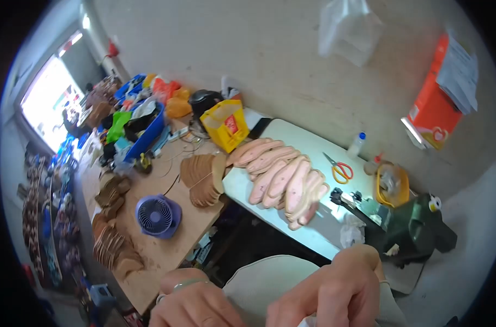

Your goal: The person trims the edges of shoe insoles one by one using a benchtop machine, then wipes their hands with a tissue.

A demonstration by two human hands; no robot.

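At the bottom edge, my left hand (196,305), with a bracelet and a ring, has its fingers bent and pressed together; their tips are cut off. My right hand (335,291) is curled with fingers closed, and a bit of white material (309,321) shows beneath it. What either hand grips is mostly hidden. Between and behind them lies a smooth pale grey surface (272,275), either cloth or clothing over the lap. Beyond it, pink sole-shaped pieces (283,177) overlap in a pile on the white table (308,139).
Red-and-yellow scissors (341,173), a blue-capped bottle (357,144) and a yellow basket (401,191) are on the white table. A dark green sewing machine (414,226) stands right. Leftward, a wooden table (166,256) bears a purple fan (158,216), brown sole stacks (201,180) and a yellow bag (224,125).
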